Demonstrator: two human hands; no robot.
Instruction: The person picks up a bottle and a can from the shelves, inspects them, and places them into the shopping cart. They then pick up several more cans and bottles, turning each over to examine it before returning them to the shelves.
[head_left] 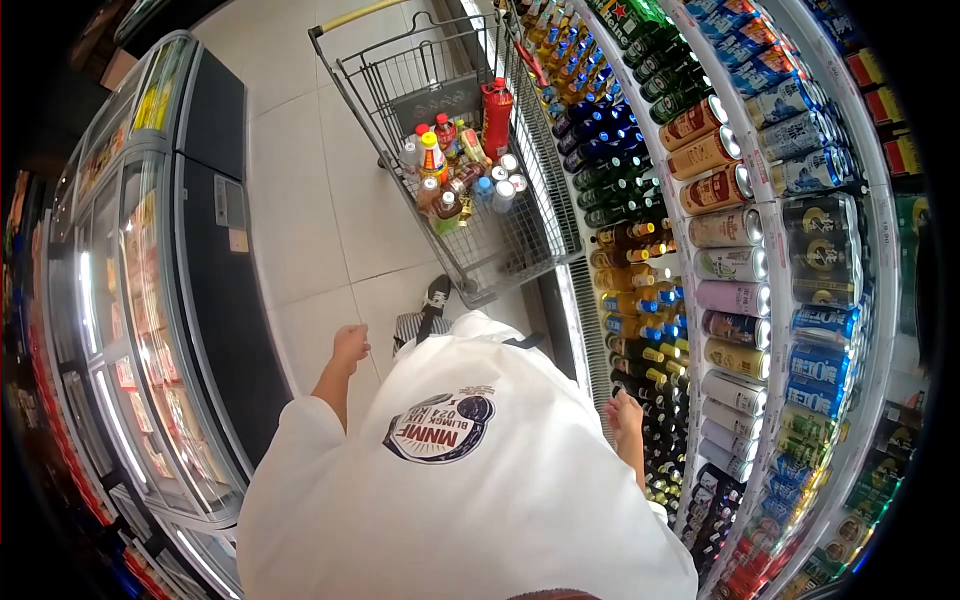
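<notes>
My left hand [350, 344] hangs over the tiled floor at my side, fingers loosely curled, and I see nothing in it. On the other side, my right hand [625, 411] is at the front of the drinks shelf, its fingers drawn together beside dark bottles [662, 425] lying with their tops toward me. Whether it grips one of these bottles is too small to make out. Ahead stands a wire shopping cart [440, 75] holding a red bottle [496, 118], a yellow-labelled bottle [432, 157], silver-topped cans [503, 196] and several other drinks.
Along my right run shelves of cans [730, 300], green bottles [650, 50] and wrapped can packs [822, 245]. A glass-fronted freezer [150, 330] lines the left side. Pale floor tiles [295, 180] lie between the freezer and the cart. My shoe [437, 292] shows behind the cart.
</notes>
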